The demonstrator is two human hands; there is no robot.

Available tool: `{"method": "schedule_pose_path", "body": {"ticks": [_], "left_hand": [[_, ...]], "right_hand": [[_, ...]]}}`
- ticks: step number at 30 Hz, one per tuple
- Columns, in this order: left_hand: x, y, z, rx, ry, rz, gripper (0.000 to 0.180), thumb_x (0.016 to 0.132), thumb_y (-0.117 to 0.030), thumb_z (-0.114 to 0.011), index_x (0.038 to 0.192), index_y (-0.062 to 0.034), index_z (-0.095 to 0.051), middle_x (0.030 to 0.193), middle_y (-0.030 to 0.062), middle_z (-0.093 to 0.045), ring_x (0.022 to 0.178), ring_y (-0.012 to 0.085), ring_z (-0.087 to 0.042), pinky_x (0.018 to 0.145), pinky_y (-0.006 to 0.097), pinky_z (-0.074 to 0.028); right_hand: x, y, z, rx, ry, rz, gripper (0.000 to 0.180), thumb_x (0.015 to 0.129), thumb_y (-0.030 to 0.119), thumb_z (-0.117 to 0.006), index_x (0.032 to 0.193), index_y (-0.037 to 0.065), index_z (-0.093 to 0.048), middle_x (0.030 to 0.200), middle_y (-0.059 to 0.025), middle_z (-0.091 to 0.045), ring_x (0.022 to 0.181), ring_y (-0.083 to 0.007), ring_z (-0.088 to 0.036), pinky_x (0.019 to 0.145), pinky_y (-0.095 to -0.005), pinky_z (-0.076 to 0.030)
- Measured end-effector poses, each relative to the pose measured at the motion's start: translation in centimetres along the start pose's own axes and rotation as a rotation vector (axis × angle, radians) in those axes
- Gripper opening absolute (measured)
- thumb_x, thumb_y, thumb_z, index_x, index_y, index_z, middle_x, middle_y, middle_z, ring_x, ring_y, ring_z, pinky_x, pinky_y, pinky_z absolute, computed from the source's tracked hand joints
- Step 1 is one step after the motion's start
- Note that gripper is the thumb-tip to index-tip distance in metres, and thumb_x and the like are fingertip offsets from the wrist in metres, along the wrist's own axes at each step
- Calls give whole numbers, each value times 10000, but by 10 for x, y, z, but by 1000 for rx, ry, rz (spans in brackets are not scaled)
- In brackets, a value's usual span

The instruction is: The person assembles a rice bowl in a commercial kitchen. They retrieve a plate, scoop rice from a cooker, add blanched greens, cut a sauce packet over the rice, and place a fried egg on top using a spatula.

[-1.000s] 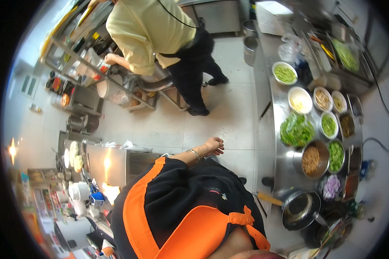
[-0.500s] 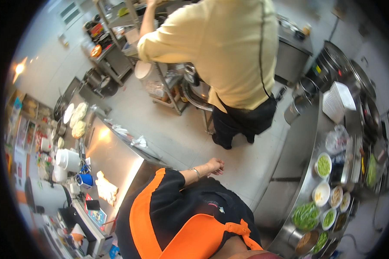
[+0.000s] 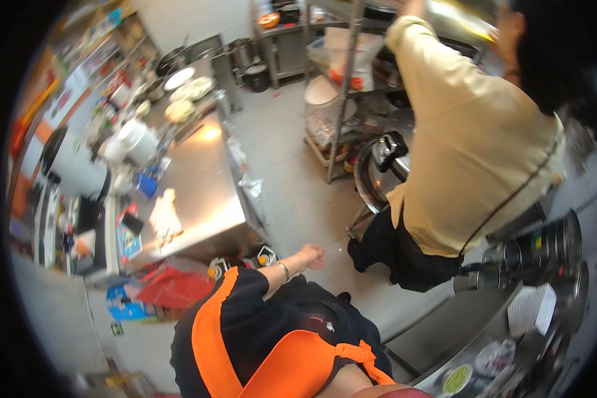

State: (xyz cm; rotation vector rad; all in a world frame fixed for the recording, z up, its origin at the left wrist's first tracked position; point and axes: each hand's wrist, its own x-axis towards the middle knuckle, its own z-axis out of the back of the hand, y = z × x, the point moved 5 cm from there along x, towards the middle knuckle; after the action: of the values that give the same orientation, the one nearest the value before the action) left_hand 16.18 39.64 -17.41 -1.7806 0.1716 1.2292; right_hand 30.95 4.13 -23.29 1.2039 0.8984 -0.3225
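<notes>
My left hand hangs in front of my body above the floor, a bracelet at its wrist. Its fingers curl loosely together, and I see nothing in them. Closest to it on the left is the corner of a steel worktable. On that table lie a limp white cloth-like item, a dark phone and a blue cup. My right hand is out of the picture.
A co-worker in a yellow shirt stands ahead right, arms raised at a metal rack. By them is a wide steel vessel. Red bags lie below the table. Stacked white trays and a bowl of chopped greens line the right counter.
The view has swung left, so the table and co-worker appear further right and most counter bowls have left the picture. The co-worker has turned, and a yellow-edged object now shows between their hands.
</notes>
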Motion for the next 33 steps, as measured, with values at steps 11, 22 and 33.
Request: {"method": "schedule_pose_path", "body": {"ticks": [11, 22, 33], "left_hand": [[-35, -31, 16, -419, -285, -150, 304, 933, -127, -500, 1229, -59, -497, 1000, 99, -661, 801, 200, -677, 674, 332, -555], [-45, -69, 101, -560, -532, -262, 261, 946, -102, -458, 1197, -45, -506, 998, 142, -667, 829, 250, -694, 636, 305, -583], [71, -180, 287, -653, -516, -400, 325, 925, -122, -492, 1240, -43, -484, 1062, 150, -645, 898, 266, -666, 753, 360, -535]], "right_hand": [[58, 84, 35, -256, 190, 76, 151, 878, 177, -610, 924, 35, -635, 749, -62, -620, 642, -142, -581, 580, -300, -496], [86, 193, -24, -402, 319, 331, 161, 882, 190, -613, 885, 31, -643, 721, -55, -613, 621, -136, -567, 575, -299, -484], [63, 572, -354, -494, 173, 1428, 183, 886, 203, -616, 846, 28, -650, 693, -47, -606, 599, -129, -553, 569, -298, -473]]}}
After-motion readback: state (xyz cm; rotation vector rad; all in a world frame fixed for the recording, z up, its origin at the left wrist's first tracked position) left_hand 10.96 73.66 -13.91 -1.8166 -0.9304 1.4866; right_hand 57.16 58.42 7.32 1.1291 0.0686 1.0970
